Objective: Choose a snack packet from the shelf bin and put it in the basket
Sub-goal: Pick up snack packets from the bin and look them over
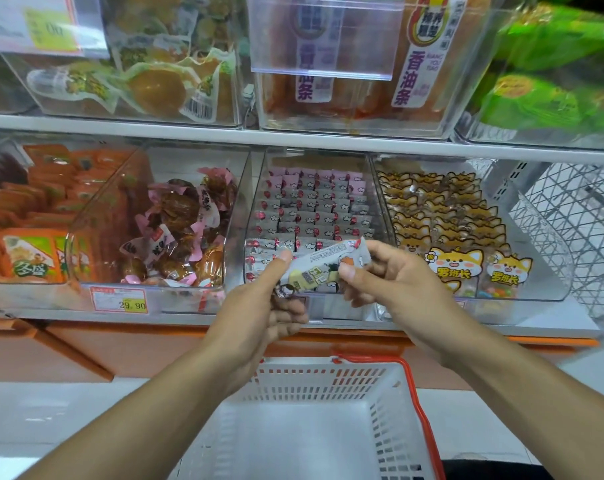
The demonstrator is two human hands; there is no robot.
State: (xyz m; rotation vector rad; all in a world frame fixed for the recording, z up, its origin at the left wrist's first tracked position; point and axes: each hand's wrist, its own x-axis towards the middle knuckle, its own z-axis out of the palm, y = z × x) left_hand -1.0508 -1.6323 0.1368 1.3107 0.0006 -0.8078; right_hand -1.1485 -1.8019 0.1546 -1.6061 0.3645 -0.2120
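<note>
The fingers [349, 271] of the right hand [394, 275] pinch one end of the snack packet [319, 266]; the left hand [269, 299] pinches the other, thumb on top. The packet hangs in front of the shelf bin [314, 216], above and just beyond the basket [328, 393]. Released here, it would likely hit the far rim or fall outside. Both grips look light, so a slip seems possible.

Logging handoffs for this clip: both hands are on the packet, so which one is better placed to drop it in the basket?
Probably the left hand. It pinches the packet's lower end and sits closer above the basket. The right hand holds the upper end, nearer the shelf bin.
</note>
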